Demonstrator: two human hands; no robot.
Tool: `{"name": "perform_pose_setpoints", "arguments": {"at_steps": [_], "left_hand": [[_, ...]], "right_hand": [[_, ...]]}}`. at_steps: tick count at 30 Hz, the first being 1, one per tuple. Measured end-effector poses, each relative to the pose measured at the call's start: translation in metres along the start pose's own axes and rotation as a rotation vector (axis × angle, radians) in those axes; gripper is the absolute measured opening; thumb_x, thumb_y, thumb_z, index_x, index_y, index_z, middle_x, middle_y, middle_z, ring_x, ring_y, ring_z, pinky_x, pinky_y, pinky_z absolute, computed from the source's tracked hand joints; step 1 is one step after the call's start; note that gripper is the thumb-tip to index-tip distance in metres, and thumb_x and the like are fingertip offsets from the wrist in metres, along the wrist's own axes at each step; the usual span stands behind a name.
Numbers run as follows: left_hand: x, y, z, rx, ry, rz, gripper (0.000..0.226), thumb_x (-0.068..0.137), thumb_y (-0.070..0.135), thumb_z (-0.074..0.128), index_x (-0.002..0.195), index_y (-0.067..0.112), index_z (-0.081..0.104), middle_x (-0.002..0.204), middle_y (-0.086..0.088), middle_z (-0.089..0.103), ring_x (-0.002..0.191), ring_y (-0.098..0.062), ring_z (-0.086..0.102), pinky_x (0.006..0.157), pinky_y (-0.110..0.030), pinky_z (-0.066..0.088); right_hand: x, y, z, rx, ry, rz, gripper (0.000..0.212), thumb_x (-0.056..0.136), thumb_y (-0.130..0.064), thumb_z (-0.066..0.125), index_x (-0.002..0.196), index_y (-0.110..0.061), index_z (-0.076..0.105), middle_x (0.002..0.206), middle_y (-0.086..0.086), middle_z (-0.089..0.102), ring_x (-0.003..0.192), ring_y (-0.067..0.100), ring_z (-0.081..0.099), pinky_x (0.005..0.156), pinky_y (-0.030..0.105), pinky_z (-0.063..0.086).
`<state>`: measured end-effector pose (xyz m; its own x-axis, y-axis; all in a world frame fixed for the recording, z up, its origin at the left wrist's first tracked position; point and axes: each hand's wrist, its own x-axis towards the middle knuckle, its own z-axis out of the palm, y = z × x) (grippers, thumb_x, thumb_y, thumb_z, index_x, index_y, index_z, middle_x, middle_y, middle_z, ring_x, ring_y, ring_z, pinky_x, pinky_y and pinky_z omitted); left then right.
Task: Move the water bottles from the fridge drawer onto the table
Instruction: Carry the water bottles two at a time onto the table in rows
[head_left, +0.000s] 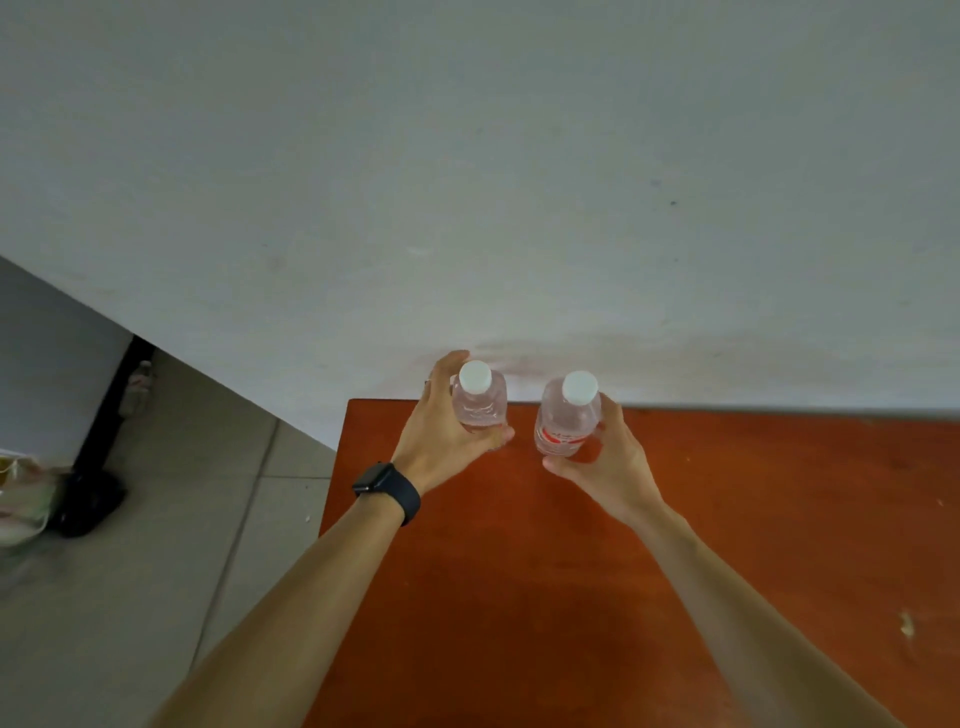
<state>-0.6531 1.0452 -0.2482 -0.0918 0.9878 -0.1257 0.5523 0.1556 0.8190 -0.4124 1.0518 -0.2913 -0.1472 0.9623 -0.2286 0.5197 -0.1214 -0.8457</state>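
Worktop (519, 597) of orange-brown wood runs under both your forearms. Your left hand (441, 441), just past the dark watch (387, 491), has its fingers (449, 366) curled round the left water bottle (480, 410). Your right hand (613, 467) wraps its fingers (613, 415) round the red-labelled water bottle (563, 421). Both bottles are upright, near each other but apart, close to the far edge by the wall (519, 208). Whether their bases touch the wood cannot be told. Lower each straight down, feel it settle flat, then loosen your hold without nudging its neighbour.
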Motion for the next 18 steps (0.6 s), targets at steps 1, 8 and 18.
{"name": "perform_pose_setpoints", "arguments": {"at_steps": [1,8,18], "left_hand": [[-0.003,-0.006,0.004,-0.020,0.029,-0.021,0.107,0.063,0.053,0.090,0.144,0.043,0.022,0.149,0.007,0.042,0.127,-0.011,0.049,0.098,-0.030,0.046],[-0.012,-0.049,0.032,0.039,-0.006,-0.207,0.097,0.072,0.050,0.086,0.149,0.033,0.030,0.151,0.002,0.045,0.135,-0.018,0.048,0.104,-0.037,0.041],[-0.003,-0.059,0.049,0.013,0.026,-0.225,0.069,0.088,0.043,0.074,0.147,0.030,0.041,0.132,0.003,0.066,0.116,-0.015,0.065,0.098,-0.041,0.054]], "right_hand": [[0.000,0.006,0.001,-0.026,-0.004,0.015,0.105,0.068,-0.046,0.089,0.151,-0.034,0.026,0.146,-0.007,0.049,0.126,0.013,0.054,0.105,0.042,0.048],[0.011,0.025,0.021,-0.114,-0.021,0.047,0.077,0.083,-0.044,0.077,0.149,-0.033,0.037,0.131,-0.006,0.057,0.090,-0.006,0.061,0.070,0.007,0.044],[0.035,0.009,0.046,-0.105,-0.023,0.000,0.069,0.085,-0.044,0.077,0.145,-0.029,0.047,0.126,-0.006,0.060,0.089,0.002,0.065,0.071,0.007,0.046]]}}
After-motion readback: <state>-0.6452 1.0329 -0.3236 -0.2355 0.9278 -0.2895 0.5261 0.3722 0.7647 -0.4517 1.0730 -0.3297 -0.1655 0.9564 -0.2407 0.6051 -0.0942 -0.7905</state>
